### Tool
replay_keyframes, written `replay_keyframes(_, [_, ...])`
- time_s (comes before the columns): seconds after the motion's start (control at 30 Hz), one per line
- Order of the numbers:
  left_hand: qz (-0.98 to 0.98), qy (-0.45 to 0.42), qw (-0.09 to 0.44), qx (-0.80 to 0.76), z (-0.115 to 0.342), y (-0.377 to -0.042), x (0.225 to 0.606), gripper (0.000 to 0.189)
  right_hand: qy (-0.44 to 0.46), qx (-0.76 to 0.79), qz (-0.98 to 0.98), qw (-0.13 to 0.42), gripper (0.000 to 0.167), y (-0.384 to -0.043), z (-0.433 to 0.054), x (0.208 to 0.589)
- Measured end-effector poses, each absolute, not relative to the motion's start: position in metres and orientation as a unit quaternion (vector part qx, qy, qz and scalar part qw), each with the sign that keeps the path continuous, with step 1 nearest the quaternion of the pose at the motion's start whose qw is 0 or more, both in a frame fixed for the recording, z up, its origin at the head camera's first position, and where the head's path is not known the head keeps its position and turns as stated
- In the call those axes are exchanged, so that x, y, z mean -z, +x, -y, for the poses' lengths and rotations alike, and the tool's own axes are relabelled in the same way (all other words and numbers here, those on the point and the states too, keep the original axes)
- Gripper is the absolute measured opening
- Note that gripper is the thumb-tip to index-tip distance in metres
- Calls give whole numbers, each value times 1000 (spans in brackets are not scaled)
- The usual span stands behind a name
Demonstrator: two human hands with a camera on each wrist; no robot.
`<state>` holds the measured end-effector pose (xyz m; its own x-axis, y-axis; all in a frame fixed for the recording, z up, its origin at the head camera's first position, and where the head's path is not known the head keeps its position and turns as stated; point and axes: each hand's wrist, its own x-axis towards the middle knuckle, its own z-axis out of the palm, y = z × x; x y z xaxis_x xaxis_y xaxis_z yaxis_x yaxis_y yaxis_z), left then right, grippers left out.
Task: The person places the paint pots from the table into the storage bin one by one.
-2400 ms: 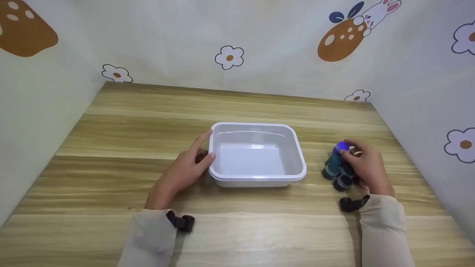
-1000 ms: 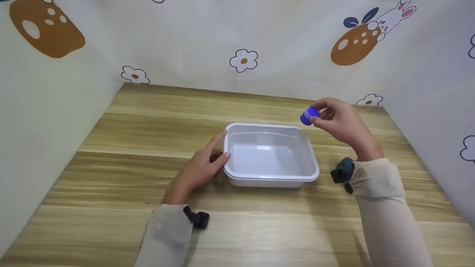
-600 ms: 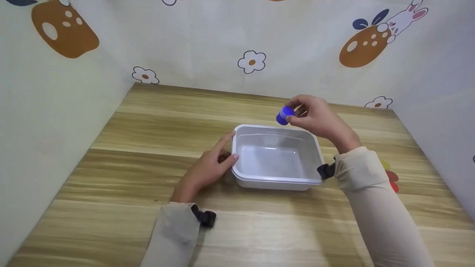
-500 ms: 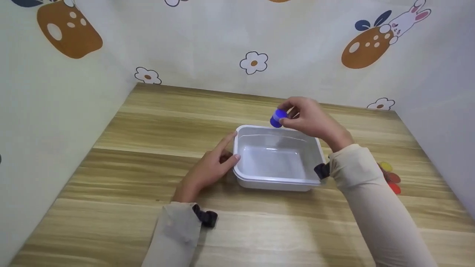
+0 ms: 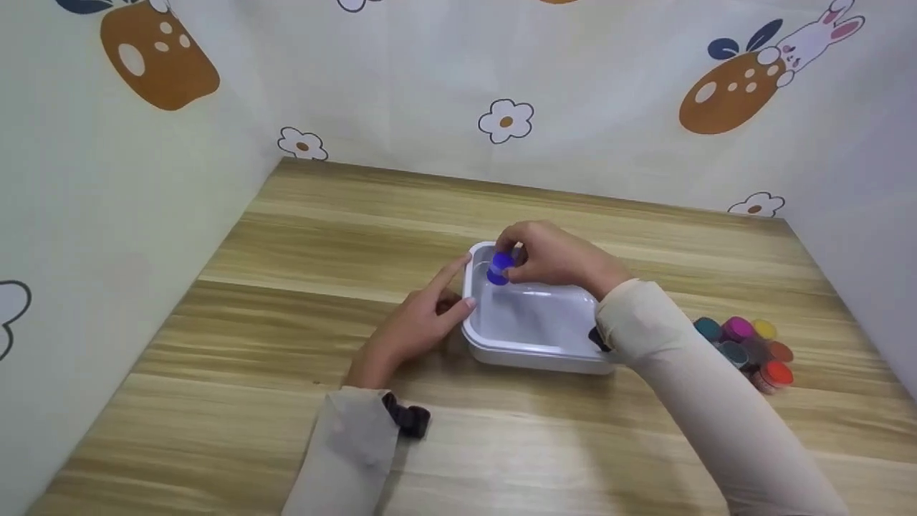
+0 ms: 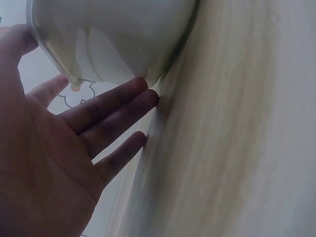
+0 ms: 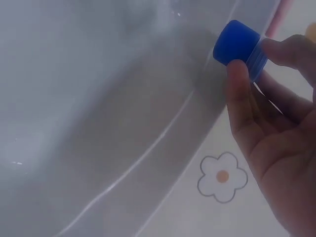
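My right hand (image 5: 555, 256) pinches a small blue paint pot (image 5: 498, 275) between thumb and fingertips, inside the back left corner of a white plastic basin (image 5: 544, 352). In the right wrist view, the blue pot (image 7: 236, 42) hangs tilted over the basin's inner wall, apart from the floor. My left hand (image 5: 414, 330) steadies the basin's left side, thumb and index finger at the rim. Its fairly straight lower fingers rest by the outer wall (image 6: 118, 39) and near the tabletop in the left wrist view.
Several paint pots, among them a red one (image 5: 776, 375), a magenta one (image 5: 738, 328) and a yellow one (image 5: 764, 329), stand grouped right of the basin, partly behind the right sleeve (image 5: 688, 358). Patterned cloth walls (image 5: 401, 93) border the wooden table (image 5: 236, 401).
My right hand picked the blue paint pot from the group, carried it left and lowered it into the basin. More of the other pots now show. The left hand stays at the basin.
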<state>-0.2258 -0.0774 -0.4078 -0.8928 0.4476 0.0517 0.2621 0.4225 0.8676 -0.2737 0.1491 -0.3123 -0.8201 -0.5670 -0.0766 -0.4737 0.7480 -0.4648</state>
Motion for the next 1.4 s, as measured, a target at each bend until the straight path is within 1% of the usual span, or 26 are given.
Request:
replay_keyframes(0.13, [-837,217,94,-493,76,-228,407,65,-294,176,-932,120,33,-274,-142,318])
replay_keyframes(0.27, [-837,224,92,-491,74,-229,406,66,-302,124,-938,121,34,-274,-137,324])
replay_keyframes(0.53, [-843,231,95,-476,71,-229,403,66,-270,104,-945,150,36,-270,-136,330])
replay_keyframes(0.7, [-838,242,90,-480,71,-229,403,67,-289,102,-942,136,28,-269,-136,332])
replay_keyframes(0.87, [-835,245,87,-485,72,-230,404,66,-304,86,-941,123,27,-269,-135,333])
replay_keyframes(1.17, [-840,227,102,-482,73,-228,405,66,-296,100,-940,136,24,-271,-139,324])
replay_keyframes(1.3, [-845,215,102,-479,75,-227,406,65,-310,114,-934,136,28,-272,-146,315])
replay_keyframes(1.4, [-846,209,98,-481,78,-226,407,65,-306,140,-933,130,30,-271,-155,301])
